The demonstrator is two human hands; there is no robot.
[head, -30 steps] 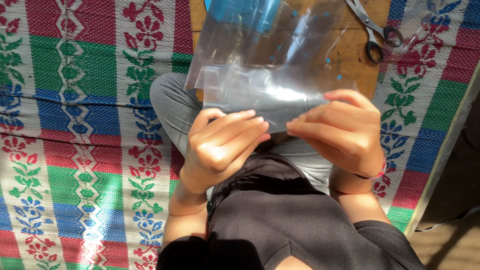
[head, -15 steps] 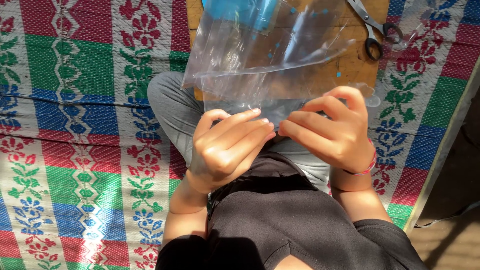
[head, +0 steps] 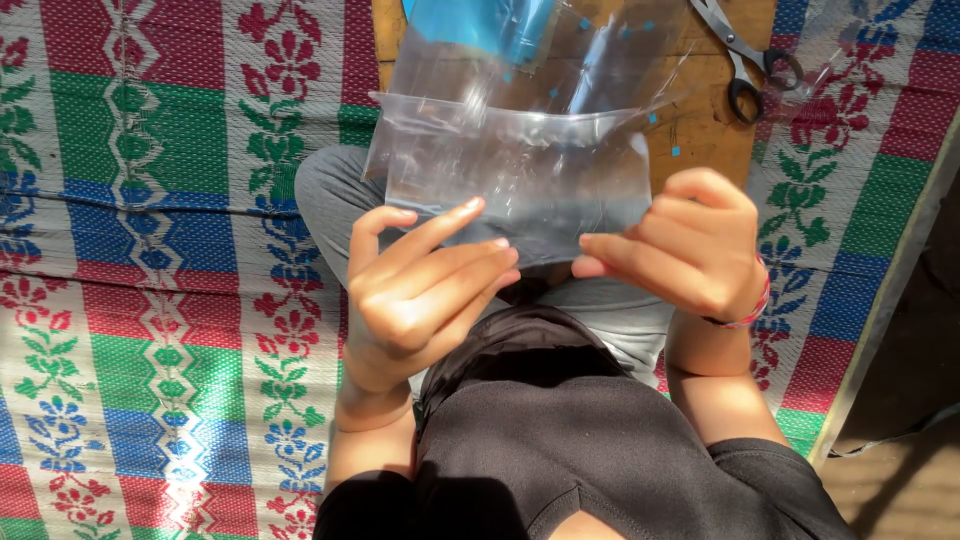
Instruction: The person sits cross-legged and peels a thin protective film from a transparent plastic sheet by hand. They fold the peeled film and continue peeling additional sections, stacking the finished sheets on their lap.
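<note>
I look down at my two hands, which hold a clear, thin plastic bag [head: 520, 180] in the middle of the frame, above my lap. My left hand [head: 420, 295] is at the lower left edge of the bag; its fingers [head: 440, 225] are stretched long and only a little bent, with the tips lying on the plastic, and I cannot see the thumb clearly behind them. My right hand [head: 690, 250] is at the lower right edge of the bag, with the fingers curled more and pointing toward the left hand; they are closed on the bag's edge. On the right wrist there is a red and white thread bracelet [head: 750, 305].

The bag stands open toward the top, and its upper rim is a straight line across the frame. Behind it, in the upper middle, lies more clear plastic sheet with a blue part [head: 485, 25] on a brown wooden board [head: 700, 120]. A pair of metal scissors with black handles [head: 745, 60] lies on the board in the upper right. Under everything is a woven mat with red, green and blue flower stripes [head: 150, 250].
</note>
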